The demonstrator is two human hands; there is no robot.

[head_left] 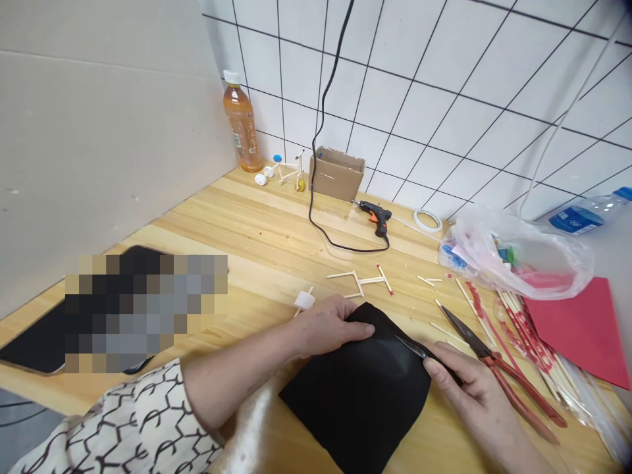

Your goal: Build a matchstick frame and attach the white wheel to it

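Observation:
A black sheet (pixel 355 395), fabric or thin foam, lies over the table edge nearest me. My left hand (pixel 336 324) pinches its upper left corner, thumb on top and fingers underneath. On the right, my right hand (pixel 461 382) is closed around a small pointed metal cutting tool (pixel 412 345) with a dark handle; whether it is scissors or a knife I cannot tell. Its tip rests at the sheet's upper right part. Just beyond the sheet sits a stick frame (pixel 370 280), and a white wheel on a stick (pixel 305 301) lies by my left wrist.
Large red-handled scissors (pixel 494 362) lie right of my right hand, beside bundled sticks (pixel 533 336) and red card (pixel 587 329). Behind are a glue gun (pixel 376 216), cardboard box (pixel 337 172), tape roll (pixel 427 220), plastic bag (pixel 518 253) and drink bottle (pixel 241 125).

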